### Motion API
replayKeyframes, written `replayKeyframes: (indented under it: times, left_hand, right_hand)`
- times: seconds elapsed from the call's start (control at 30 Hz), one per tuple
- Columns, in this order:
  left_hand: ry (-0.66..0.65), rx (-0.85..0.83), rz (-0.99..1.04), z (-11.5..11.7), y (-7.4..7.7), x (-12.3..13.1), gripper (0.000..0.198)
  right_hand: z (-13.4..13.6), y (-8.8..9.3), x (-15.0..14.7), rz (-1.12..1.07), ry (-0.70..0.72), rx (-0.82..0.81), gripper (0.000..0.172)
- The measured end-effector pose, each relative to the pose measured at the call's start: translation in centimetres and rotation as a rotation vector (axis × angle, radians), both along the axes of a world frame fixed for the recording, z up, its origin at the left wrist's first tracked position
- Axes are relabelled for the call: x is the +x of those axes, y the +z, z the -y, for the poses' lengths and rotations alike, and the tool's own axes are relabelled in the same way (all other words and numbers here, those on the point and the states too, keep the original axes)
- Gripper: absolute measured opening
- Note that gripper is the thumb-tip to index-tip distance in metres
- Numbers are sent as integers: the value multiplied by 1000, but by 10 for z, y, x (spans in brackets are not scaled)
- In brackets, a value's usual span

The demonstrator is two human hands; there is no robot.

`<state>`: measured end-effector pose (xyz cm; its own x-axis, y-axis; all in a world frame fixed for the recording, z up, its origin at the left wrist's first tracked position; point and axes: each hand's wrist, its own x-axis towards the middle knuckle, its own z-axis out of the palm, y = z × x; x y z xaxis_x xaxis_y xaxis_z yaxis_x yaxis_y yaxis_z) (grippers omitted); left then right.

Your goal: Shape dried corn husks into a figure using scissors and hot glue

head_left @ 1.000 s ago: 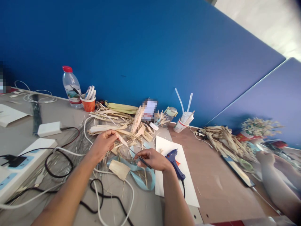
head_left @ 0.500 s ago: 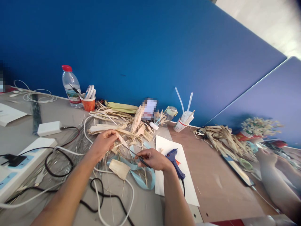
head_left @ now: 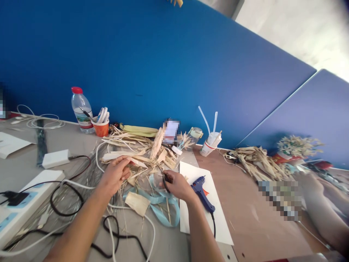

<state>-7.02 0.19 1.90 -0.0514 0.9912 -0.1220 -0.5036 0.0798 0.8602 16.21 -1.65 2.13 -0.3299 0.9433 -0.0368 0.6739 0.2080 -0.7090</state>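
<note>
My left hand [head_left: 116, 175] pinches a pale, pointed strip of dried corn husk [head_left: 138, 163] between thumb and fingertips. To its right, my right hand [head_left: 176, 184] is closed around dark-handled scissors [head_left: 165, 182]; their blades are hard to make out against the clutter. The scissors and the held strip are apart. Behind both hands lies a heap of husk strips [head_left: 128, 140] with a greenish corn husk [head_left: 140, 130] at the back. A cut husk piece [head_left: 137, 203] and a curled light-blue ribbon [head_left: 171, 214] rest on the table below the hands.
A blue glue gun [head_left: 202, 194] lies on white card [head_left: 222, 225] at right. A power strip [head_left: 32, 194] and looping cables [head_left: 111, 236] fill the left. A bottle [head_left: 81, 112] and cups stand along the partition. A co-worker's arms [head_left: 317, 200] reach in from the far right.
The scissors have moved away from the husk strip and now point more upward. My left hand has shifted slightly left and down, still holding the strip. The view has tilted up a little.
</note>
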Motion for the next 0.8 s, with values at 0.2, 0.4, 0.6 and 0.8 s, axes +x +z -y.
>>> replayKeyframes:
  times: [0.2,0.4,0.6,0.8]
  left_hand:
    - [-118,-72,32,4,0,9,22]
    - [-225,-105,48,8,-1,19,22]
    - [-288,-127,53,10,-5,21,20]
    - [-295,-140,53,11,-4,23,20]
  right_hand:
    - [4,-5,-17,314,-249,157,51]
    - [7,-6,-39,375,-309,243,56]
    - [4,-11,-42,361,-196,184,46]
    - [0,-9,-36,139,-98,47,42]
